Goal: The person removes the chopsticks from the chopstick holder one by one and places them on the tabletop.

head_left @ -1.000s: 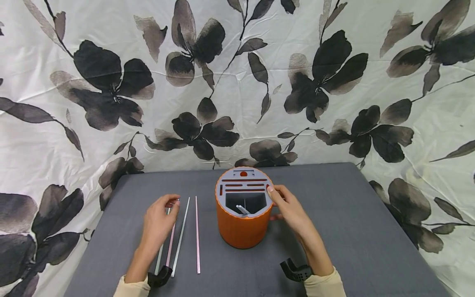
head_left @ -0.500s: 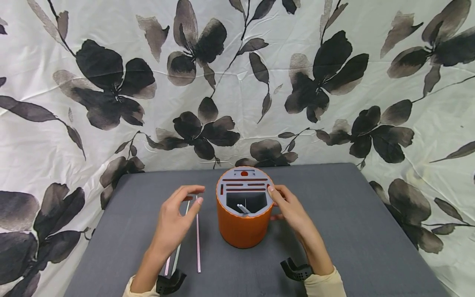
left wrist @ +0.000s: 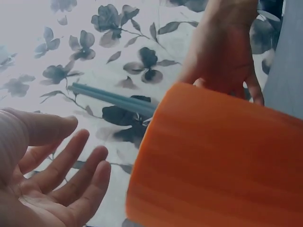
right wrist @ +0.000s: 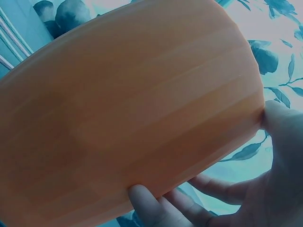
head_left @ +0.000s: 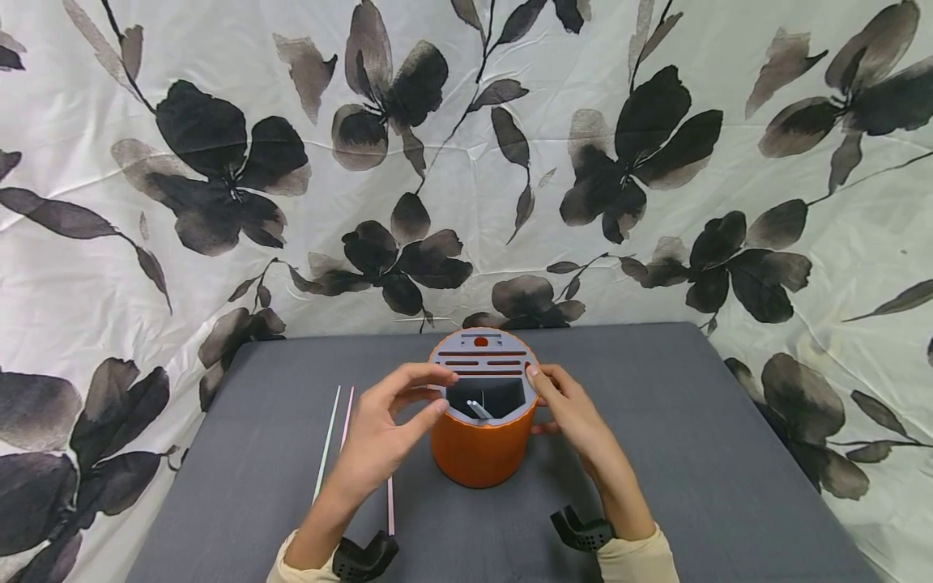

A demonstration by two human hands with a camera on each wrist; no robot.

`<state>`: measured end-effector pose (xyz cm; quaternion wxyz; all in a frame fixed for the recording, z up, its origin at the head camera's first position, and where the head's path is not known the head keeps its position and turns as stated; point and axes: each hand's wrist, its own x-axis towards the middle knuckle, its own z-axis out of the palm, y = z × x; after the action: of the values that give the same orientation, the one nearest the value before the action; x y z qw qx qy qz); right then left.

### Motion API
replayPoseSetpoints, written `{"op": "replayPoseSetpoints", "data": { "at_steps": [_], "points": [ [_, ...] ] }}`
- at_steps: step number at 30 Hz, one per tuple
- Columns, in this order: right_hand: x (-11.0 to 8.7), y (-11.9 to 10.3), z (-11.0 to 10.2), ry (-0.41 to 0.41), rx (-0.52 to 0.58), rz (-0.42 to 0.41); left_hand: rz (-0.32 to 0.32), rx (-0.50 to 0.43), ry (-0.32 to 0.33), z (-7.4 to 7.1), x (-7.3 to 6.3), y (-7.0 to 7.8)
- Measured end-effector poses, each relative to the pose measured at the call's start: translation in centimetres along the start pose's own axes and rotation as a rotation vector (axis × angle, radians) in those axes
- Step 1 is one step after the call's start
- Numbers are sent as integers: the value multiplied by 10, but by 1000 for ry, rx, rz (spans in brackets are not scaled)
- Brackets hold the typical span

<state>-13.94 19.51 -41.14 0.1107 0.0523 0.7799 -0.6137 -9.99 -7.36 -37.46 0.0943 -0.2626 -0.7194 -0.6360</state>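
Note:
An orange round desk organizer [head_left: 477, 453] with a grey slotted top stands upright on the table. Two thin pale sticks [head_left: 478, 410] lean inside its large front compartment; in the left wrist view these sticks [left wrist: 111, 98] poke out past the rim. My right hand [head_left: 576, 417] grips the organizer's right side, thumb at the top rim and fingers along the wall. My left hand [head_left: 389, 425] is at the rim's left side, thumb and fingers apart with nothing between them. In the left wrist view, a gap shows between my left hand [left wrist: 61, 175] and the orange wall.
Left of the organizer, thin sticks lie lengthwise on the grey table [head_left: 692, 453]: a pale green stick [head_left: 326, 445], a pink stick [head_left: 347, 413] and another pink stick [head_left: 390, 510], partly behind my left arm. A floral cloth [head_left: 452, 186] hangs behind the table.
My left hand has moved right, from over the loose sticks to the organizer's rim, its thumb and fingers spreading apart. My right hand and the organizer have stayed in place.

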Motion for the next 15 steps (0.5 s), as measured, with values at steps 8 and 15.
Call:
{"op": "replayPoseSetpoints", "data": {
  "at_steps": [8,15],
  "points": [
    [-1,1,0,4,-2,-7,111,-3,-67,13,4,-10],
    [-1,1,0,5,-7,-13,202,57,-74,18,5,-21]
  ]
}}
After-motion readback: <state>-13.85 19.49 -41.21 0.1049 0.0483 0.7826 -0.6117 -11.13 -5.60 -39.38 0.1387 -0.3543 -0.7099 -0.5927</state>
